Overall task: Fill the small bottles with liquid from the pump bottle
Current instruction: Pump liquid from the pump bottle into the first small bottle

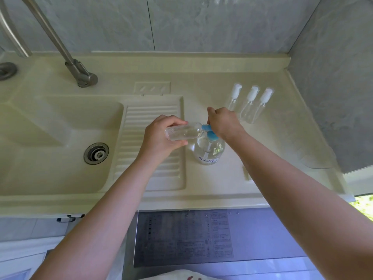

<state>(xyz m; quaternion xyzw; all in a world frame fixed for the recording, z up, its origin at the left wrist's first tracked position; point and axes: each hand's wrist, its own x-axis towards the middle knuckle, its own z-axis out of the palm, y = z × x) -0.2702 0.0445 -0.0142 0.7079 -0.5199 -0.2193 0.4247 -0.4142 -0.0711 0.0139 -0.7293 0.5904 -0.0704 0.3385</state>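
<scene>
Now the left hand (161, 136) grips a small bottle (184, 131) sideways, its mouth at the pump bottle (209, 150) nozzle. Right hand (223, 123) fingers curl over the pump head. Three capped bottles (249, 104) stand far right.

Four small bottles (183, 131), one pump bottle (209, 151)

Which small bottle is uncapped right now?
The small bottle held sideways in the left hand, its mouth at the pump bottle's blue nozzle. The three standing bottles on the counter keep their white caps.

Both forearms are bare right up to the frame's edge, no sleeves showing; the left hand (161, 134) and right hand (224, 123) wear no rings, watch or gloves.
</scene>
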